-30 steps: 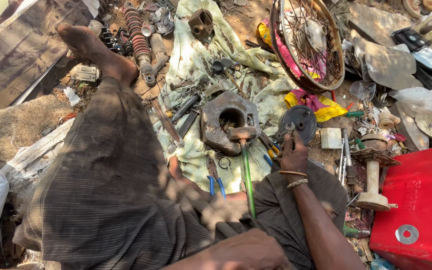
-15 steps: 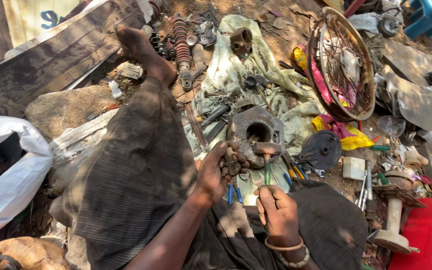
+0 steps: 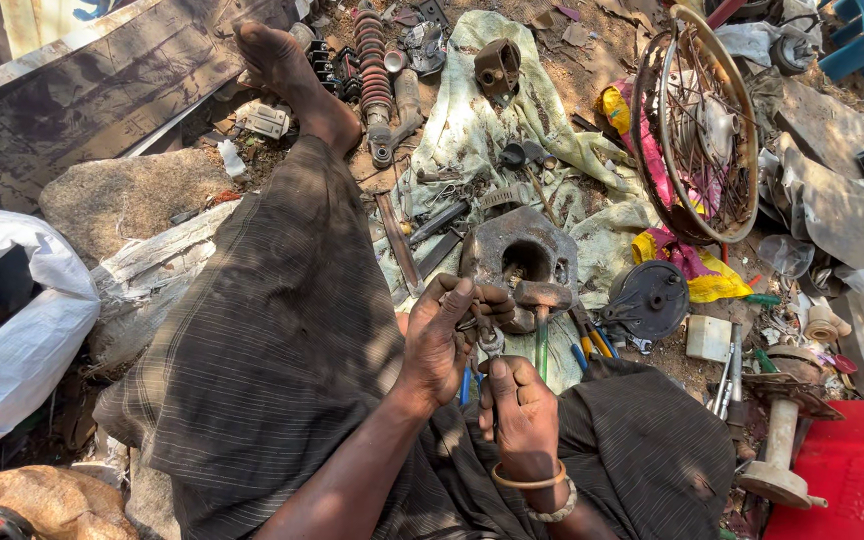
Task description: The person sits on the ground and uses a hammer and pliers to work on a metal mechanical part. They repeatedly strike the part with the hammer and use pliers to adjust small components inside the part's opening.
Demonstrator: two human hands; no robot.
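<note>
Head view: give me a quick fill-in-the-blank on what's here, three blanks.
1. Both hands, left hand and right hand, meet on a small ____ part.
2. The spoked wheel stands at the frame's upper ____.
3. The bangles sit on the ____ wrist.

Missing words: metal; right; right
</note>
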